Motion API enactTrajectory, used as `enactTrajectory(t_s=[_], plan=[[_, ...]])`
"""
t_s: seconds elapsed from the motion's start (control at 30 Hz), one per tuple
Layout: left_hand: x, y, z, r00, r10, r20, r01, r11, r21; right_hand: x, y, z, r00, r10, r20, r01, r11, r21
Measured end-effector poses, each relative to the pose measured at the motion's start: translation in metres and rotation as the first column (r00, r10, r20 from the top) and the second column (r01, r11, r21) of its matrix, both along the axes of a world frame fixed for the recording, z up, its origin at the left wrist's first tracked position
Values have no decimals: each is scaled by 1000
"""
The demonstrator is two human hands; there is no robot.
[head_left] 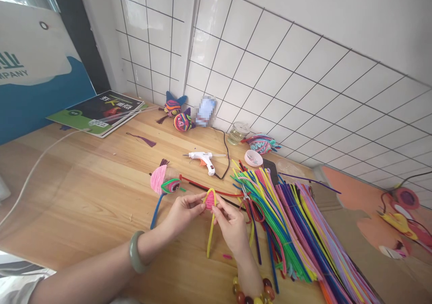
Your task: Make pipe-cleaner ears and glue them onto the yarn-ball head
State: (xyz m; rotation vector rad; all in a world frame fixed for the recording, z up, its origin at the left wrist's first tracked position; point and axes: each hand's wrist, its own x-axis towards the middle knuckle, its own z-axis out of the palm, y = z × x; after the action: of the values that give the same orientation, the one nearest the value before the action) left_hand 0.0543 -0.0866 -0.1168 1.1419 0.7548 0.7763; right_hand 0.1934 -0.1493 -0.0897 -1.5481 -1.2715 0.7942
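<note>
The left hand [189, 204] was pinched nearly closed on the nine o'clock edge of a pink piece [209, 202]; the right hand [231, 218], likewise pinched, held the three o'clock edge and the yellow stem [210, 237] arched around it, its tail running toward six. Pinning the piece flat and bending the stem snugly seemed best. On the desk [101, 205], a ball [157, 180] sat at ten, the glue gun [202, 156] at twelve, bundles [286, 236] at four.

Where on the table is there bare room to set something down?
Between the white cable and pink-wrapped ball, the table is nearly bare; a smaller patch separates the purple tassel from the glue gun. Pipe-cleaner bundles crowd the right.
</note>
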Motion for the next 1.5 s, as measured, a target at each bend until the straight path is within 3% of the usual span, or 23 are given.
enactTrajectory(t_s=[0.23,0.57,0.87,1.23,1.5], plan=[[0,0,4,1000,-8,-11,9,1000,22,0,0,-1,1000,-10,-4,10,1000,-6],[0,0,-4,1000,-15,13,14,1000,16,-1,0,1,1000,-5,-5,6,1000,5],[0,1,8,1000,-17,-13,17,1000,3,-2,-1,-2,997,-51,-51,50,999,-11],[-2,1,5,999,-38,11,37,997,71,0,-2,-4,997,-1,71,-2,999,36],[-1,1,11,994,-77,84,81,996,-47,-1,-1,1,1000,-27,-6,27,1000,8]])
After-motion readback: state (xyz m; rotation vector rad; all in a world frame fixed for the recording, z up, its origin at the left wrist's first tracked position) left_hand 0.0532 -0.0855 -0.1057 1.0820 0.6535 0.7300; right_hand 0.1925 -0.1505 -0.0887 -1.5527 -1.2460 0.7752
